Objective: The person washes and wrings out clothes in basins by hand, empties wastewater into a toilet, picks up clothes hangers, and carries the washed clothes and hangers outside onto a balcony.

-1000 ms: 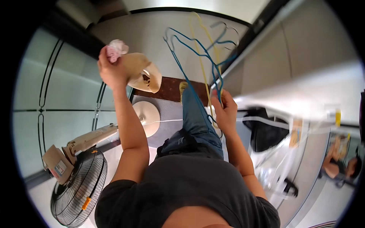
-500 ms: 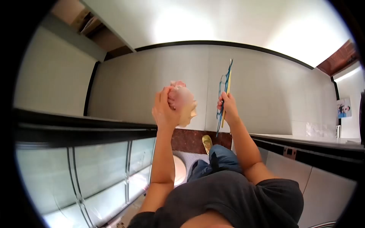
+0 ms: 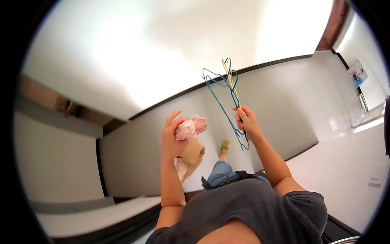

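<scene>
My left hand point(image 3: 170, 138) is closed around a bundle of soft items: bunched pale pink cloth point(image 3: 190, 128) at the top and a folded tan piece point(image 3: 191, 152) hanging below it. The palm hides part of the bundle. On the other side, my right hand point(image 3: 248, 121) grips several thin clothes hangers together. Blue hangers point(image 3: 221, 105) spread outward from the fist, and a yellow hanger point(image 3: 228, 75) lies along them. Both hands are held in front of my body, above the floor.
Pale floor tiles point(image 3: 280, 101) run ahead, bordered by a dark baseboard point(image 3: 268, 67) under a white wall point(image 3: 162, 44). My foot in a yellow-green shoe point(image 3: 225, 146) is stepping on the floor. At the right is a picture point(image 3: 357, 74) on a white surface.
The view has turned, and I have moved out of the doorway onto the pale floor. The hangers have tilted and fanned out; both hands keep their hold.
</scene>
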`<state>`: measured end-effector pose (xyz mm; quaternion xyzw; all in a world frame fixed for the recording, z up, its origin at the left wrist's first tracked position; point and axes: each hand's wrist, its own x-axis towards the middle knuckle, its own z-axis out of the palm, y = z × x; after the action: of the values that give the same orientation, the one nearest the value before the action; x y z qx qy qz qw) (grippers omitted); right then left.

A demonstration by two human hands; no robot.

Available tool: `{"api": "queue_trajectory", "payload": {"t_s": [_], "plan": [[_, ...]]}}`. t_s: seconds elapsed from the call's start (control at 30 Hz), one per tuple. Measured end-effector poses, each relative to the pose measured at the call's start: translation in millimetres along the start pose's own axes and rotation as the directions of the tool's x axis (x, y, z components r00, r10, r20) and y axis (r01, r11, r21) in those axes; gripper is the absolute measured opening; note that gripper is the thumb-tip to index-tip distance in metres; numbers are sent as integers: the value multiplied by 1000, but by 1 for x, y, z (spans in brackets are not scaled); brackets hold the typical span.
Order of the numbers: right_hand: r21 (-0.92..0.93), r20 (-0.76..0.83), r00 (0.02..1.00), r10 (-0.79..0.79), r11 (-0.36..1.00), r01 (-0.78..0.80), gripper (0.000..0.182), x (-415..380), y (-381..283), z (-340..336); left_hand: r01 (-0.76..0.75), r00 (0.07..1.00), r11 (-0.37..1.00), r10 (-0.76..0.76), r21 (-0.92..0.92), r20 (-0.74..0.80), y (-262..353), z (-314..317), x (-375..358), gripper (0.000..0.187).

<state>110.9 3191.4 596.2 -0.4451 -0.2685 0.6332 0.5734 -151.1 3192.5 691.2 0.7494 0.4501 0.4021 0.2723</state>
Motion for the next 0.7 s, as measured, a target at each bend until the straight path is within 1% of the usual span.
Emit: {"api": "queue_trajectory", "payload": {"t_s": [0.03,0.07,0.1,0.13,0.17,0.23,0.27,0.3,0.33,0.43,0.47,0.5,0.53,0.57,0.6,0.63,0.67,0.7], "plan": [[-46,5,1000,-17,999,17,25,8,-9,7,-38,996,997,43,-64,84,-2,-6,33,39],[-103,-11,999,-45,994,44,24,24,-15,5,-56,985,979,86,-194,147,-28,11,72,45],[-178,-30,997,-69,982,62,24,35,-21,-5,-89,952,966,155,-244,265,-33,30,110,46],[-258,-53,995,-83,964,66,23,46,-33,-22,-109,901,947,223,-302,374,-33,56,149,46],[-235,-87,993,-79,970,57,22,48,-51,-33,-133,848,941,271,-311,456,-26,86,183,46],[-319,-157,966,-206,936,148,23,62,-70,-59,-196,696,923,368,-331,616,-6,140,248,45],[-369,-188,944,-273,910,189,23,67,-78,-66,-224,647,884,449,-410,616,6,161,272,43],[-363,-271,932,-242,922,134,22,75,-95,-83,-179,606,868,469,-464,643,14,193,302,42],[-392,-324,903,-284,908,145,22,79,-99,-95,-127,565,851,484,-509,668,18,217,319,42],[-498,-432,811,-394,854,150,21,116,-123,-161,-279,500,789,606,-547,619,27,311,380,41],[-534,-453,788,-416,835,134,21,131,-135,-188,-274,473,769,631,-578,615,33,345,401,40],[-575,-458,763,-457,806,138,21,117,-150,-190,-291,445,742,664,-604,601,60,348,403,39],[-566,-477,767,-430,817,107,21,124,-155,-204,-302,429,727,681,-616,594,74,362,415,38],[-570,-495,761,-419,818,80,21,135,-163,-220,-448,424,653,757,-611,498,82,385,427,37],[-575,-514,759,-401,817,43,22,153,-185,-257,-396,427,674,737,-624,524,95,426,450,37],[-515,-507,759,-409,849,113,20,164,-204,-278,-320,435,713,696,-624,571,108,449,465,38],[-443,-514,774,-370,887,130,20,175,-216,-287,-247,428,749,654,-615,624,110,459,470,38],[-382,-508,789,-346,911,154,21,182,-232,-305,-275,400,757,651,-593,645,121,472,474,39]]}}
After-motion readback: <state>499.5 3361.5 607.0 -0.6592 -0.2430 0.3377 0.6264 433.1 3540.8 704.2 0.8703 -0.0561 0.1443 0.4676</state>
